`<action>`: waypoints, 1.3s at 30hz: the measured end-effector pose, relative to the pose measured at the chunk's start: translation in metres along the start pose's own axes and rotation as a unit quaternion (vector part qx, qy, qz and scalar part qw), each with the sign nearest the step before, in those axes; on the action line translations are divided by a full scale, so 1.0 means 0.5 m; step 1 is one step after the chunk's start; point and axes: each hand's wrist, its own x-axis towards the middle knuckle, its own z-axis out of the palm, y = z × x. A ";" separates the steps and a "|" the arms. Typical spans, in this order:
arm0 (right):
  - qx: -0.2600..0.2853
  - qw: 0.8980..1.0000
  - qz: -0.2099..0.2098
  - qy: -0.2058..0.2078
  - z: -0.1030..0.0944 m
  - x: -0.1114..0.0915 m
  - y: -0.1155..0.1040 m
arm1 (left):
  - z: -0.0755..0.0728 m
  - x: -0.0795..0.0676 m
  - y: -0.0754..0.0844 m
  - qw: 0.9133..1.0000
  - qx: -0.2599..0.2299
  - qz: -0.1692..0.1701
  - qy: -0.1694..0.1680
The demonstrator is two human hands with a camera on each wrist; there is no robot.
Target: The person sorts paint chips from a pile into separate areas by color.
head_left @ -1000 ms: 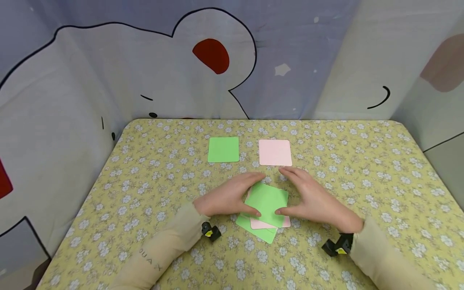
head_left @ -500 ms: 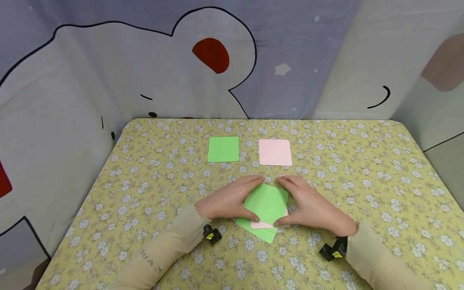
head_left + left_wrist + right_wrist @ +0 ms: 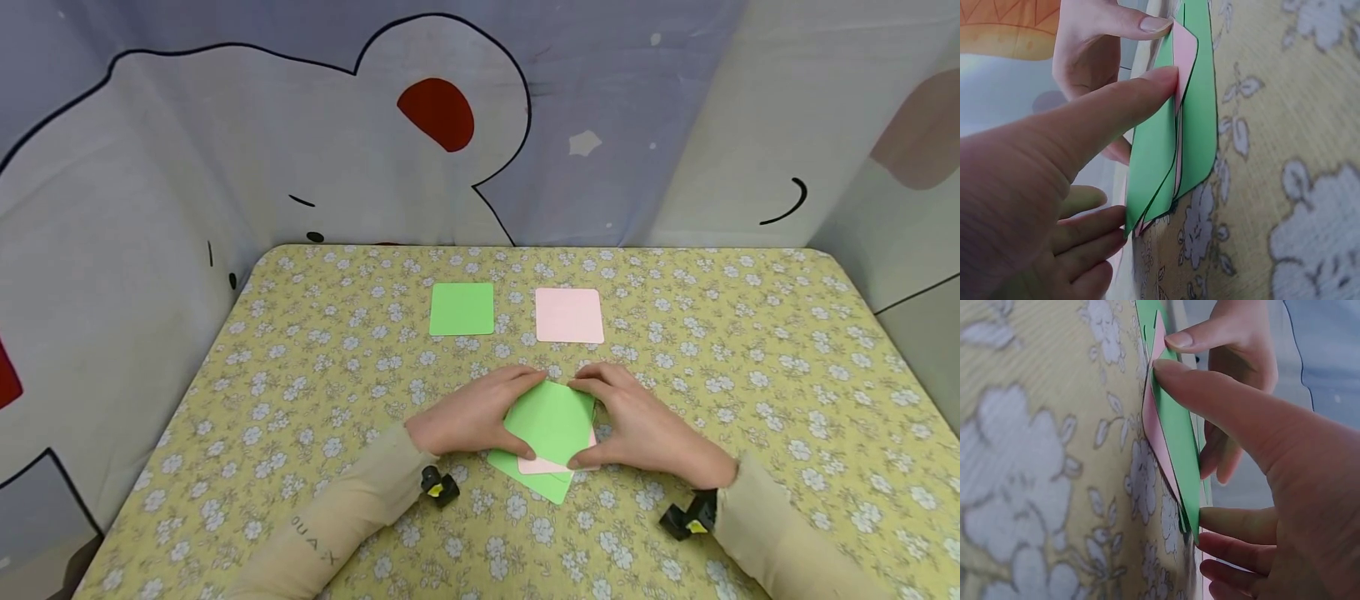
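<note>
In the head view a green square card [image 3: 553, 421] tops a loose, fanned pile on the tablecloth. A pink card [image 3: 542, 466] and another green card [image 3: 551, 487] stick out under its near side. My left hand [image 3: 480, 415] holds the top green card by its left side, thumb at the near edge and fingers at the far edge. On the opposite side my right hand [image 3: 643, 429] grips the same card likewise. Both wrist views show the thumbs at the near edge of the green card [image 3: 1154, 150], and fingertips meeting its far corner. The cards' edges stand slightly apart there.
Farther back, a green card [image 3: 462, 309] and a pink card [image 3: 569, 316] lie flat side by side with a gap between. A yellow floral tablecloth [image 3: 337, 367] covers the table. Cartoon-printed curtains [image 3: 600, 100] rise behind its far edge and at the sides.
Both hands have closed in on the top green card, the right one coming left and toward the person. That card has turned slightly on the pile. The two back cards stay put.
</note>
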 end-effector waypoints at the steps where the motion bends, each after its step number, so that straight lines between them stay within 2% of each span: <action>1: 0.000 1.000 0.000 0.000 0.000 0.000 0.000 | 0.000 0.000 0.001 1.000 0.002 0.001 0.001; 7: -0.001 1.000 -0.001 0.001 -0.001 0.003 -0.007 | -0.001 0.002 0.003 1.000 0.005 0.012 0.007; 17: -0.007 1.000 -0.005 -0.013 -0.003 0.004 -0.023 | 0.002 0.003 0.001 1.000 0.009 0.011 0.008; 23: -0.010 1.000 -0.019 -0.005 -0.002 0.002 -0.025 | 0.004 0.003 -0.001 1.000 0.011 0.012 0.014; 31: 0.011 1.000 0.001 -0.011 -0.011 0.002 -0.023 | 0.000 -0.001 -0.002 0.999 0.016 0.020 0.026; 39: 0.026 1.000 -0.005 -0.001 -0.019 0.010 -0.018 | -0.002 0.000 -0.004 0.998 0.026 0.024 0.047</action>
